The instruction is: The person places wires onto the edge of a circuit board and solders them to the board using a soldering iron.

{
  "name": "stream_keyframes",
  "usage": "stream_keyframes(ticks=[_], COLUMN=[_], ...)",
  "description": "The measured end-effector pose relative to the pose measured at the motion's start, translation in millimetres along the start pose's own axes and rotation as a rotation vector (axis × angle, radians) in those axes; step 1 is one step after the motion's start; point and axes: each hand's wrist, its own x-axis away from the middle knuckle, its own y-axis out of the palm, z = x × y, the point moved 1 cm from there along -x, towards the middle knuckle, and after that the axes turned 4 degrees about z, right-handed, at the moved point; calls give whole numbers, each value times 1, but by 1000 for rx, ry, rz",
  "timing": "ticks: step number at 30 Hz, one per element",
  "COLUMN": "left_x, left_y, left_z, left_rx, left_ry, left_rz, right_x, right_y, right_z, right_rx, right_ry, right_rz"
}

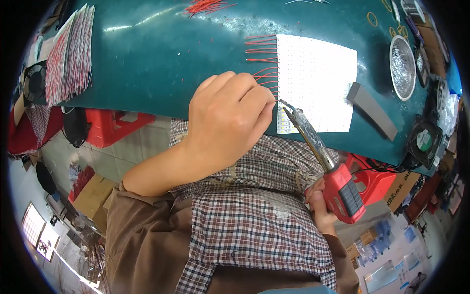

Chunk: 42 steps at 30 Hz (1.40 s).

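Observation:
A white circuit board panel (318,78) lies on the green table, with a row of red wires (262,51) sticking out from its left edge. Yellowish pads show along its lower left part. My left hand (230,117) is closed in a pinch at that edge, on what looks like one red wire; its fingertips are mostly hidden behind the knuckles. In my right hand (320,206) is a soldering iron (348,193) with a red and black handle. The iron's tip touches or nearly touches the board's edge, just beside my left fingertips.
A grey block (372,110) rests against the board's right side. Beyond it stand a round metal bowl (403,67) and a black fan (425,139). Bundled red and white wires (71,56) lie at the far left, and loose red wires (205,6) at the back.

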Motion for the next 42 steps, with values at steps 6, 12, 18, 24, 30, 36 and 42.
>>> stream_keyframes(ticks=[6, 12, 18, 24, 30, 36, 42], left_x=[0, 1, 1, -5, -46, -83, -68], left_y=[0, 1, 1, -7, -39, -48, -36], left_z=[1, 1, 1, 1, -47, -52, -69], left_rx=[-10, -32, -39, -93, -309, -186, -257], left_ry=[3, 1, 3, 24, -43, -419, -31], left_rz=[7, 3, -4, -31, 110, -108, 7], right_x=[-1, -2, -3, -7, -7, -7, -7], right_y=[5, 2, 4, 6, 10, 14, 14], right_z=[-2, -9, -10, -14, -10, -11, -13], right_rx=[-58, -103, -137, -142, -233, -254, -247], right_ry=[33, -55, -13, -56, -95, -95, -90], right_rz=[41, 30, 35, 64, 92, 119, 131])
